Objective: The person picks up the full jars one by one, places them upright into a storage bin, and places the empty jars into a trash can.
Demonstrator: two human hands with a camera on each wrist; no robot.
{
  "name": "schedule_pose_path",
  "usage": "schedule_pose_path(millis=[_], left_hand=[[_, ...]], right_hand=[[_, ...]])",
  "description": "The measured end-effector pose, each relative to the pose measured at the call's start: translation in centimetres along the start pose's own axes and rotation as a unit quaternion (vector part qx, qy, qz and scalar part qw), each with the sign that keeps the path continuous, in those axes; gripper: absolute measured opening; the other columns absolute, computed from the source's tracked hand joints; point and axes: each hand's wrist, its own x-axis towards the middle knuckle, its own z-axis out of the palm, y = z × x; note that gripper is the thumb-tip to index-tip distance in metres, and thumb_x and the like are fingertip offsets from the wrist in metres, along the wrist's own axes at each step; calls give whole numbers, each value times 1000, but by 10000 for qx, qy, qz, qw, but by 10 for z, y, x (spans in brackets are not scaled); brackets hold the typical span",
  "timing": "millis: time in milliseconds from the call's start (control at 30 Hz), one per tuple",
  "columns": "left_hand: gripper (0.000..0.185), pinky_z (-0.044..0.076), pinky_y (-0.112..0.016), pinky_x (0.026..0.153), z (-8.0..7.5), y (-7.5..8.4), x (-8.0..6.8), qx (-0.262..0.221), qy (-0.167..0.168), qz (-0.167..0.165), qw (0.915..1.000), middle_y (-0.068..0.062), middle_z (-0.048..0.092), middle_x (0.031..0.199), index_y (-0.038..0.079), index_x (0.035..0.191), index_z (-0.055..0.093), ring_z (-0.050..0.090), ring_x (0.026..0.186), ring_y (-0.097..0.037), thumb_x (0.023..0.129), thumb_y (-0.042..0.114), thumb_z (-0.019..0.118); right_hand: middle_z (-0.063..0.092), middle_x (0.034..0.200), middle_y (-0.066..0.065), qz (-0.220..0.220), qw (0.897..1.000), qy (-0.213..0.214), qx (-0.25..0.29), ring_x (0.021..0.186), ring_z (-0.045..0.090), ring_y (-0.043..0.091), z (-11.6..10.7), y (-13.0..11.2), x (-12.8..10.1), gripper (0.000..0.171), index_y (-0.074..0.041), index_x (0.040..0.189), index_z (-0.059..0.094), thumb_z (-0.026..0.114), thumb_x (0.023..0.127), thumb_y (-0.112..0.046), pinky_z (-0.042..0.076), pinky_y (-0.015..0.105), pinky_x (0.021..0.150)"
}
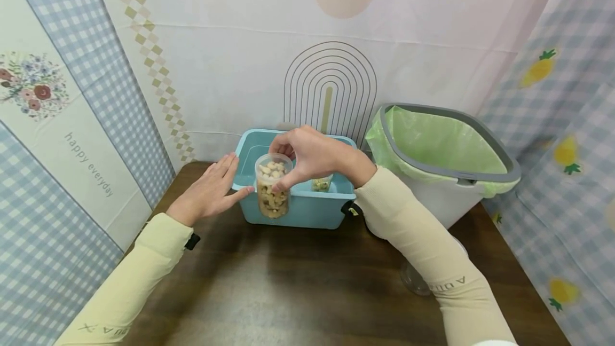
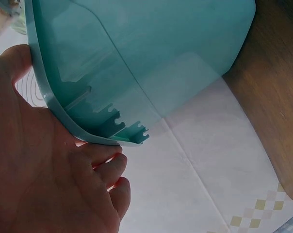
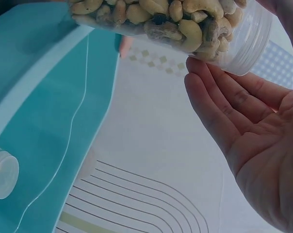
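A clear plastic jar of cashews (image 1: 273,199) is held up in front of the blue tub's near rim. My right hand (image 1: 312,152) grips it near the top, with the thumb on the near side and fingers behind. In the right wrist view the jar (image 3: 185,24) shows its pale nuts and clear ridged top end. My left hand (image 1: 207,191) rests at the left rim of the blue tub (image 1: 288,215), fingers extended. In the left wrist view, its thumb and fingers touch the tub's rim (image 2: 45,94). Inside the tub is another small clear container (image 1: 322,183) with yellowish-green contents.
At the right stands a white bin with a grey rim (image 1: 490,148) and a green liner bag (image 1: 423,138). A clear round object (image 1: 414,280) is partly hidden by the right forearm. Dark wooden tabletop (image 1: 307,282) lies in front; patterned cloth (image 1: 230,68) hangs behind.
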Motion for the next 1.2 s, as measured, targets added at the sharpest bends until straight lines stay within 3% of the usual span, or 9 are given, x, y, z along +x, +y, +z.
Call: schedule_pose_path(millis=[100, 700, 900, 1200], left_hand=[[99, 10, -62, 134, 0, 0, 1, -9, -4, -13, 10000, -26, 3, 177, -8, 167, 6, 5, 166, -43, 108, 65, 40], [99, 9, -62, 134, 0, -3, 0, -65, -6, -71, 10000, -25, 2, 177, -7, 167, 5, 5, 166, -43, 108, 64, 41], [98, 10, -62, 134, 0, -2, -2, -31, 61, -41, 10000, -25, 4, 177, -7, 167, 6, 6, 166, -43, 108, 63, 42], [98, 10, -62, 134, 2, 0, 1, -10, 54, -9, 10000, -26, 5, 177, -7, 167, 7, 7, 166, -43, 108, 63, 43]], right_hand=[[74, 100, -3, 158, 9999, 51, -9, 90, 69, 10, -3, 3, 4, 51, -12, 113, 72, 91, 77, -43, 58, 27, 82], [76, 106, 4, 999, 9947, 139, -223, 95, 69, 17, -25, 33, 35, 54, -8, 115, 72, 91, 79, -44, 59, 31, 85], [75, 103, 4, 1311, 9910, 227, -135, 92, 64, 19, -26, 48, 45, 50, -9, 111, 72, 91, 79, -43, 55, 30, 80], [72, 110, 8, 1831, 9829, 158, -136, 96, 61, 21, -16, 76, 56, 50, -4, 117, 72, 88, 83, -37, 54, 31, 83]])
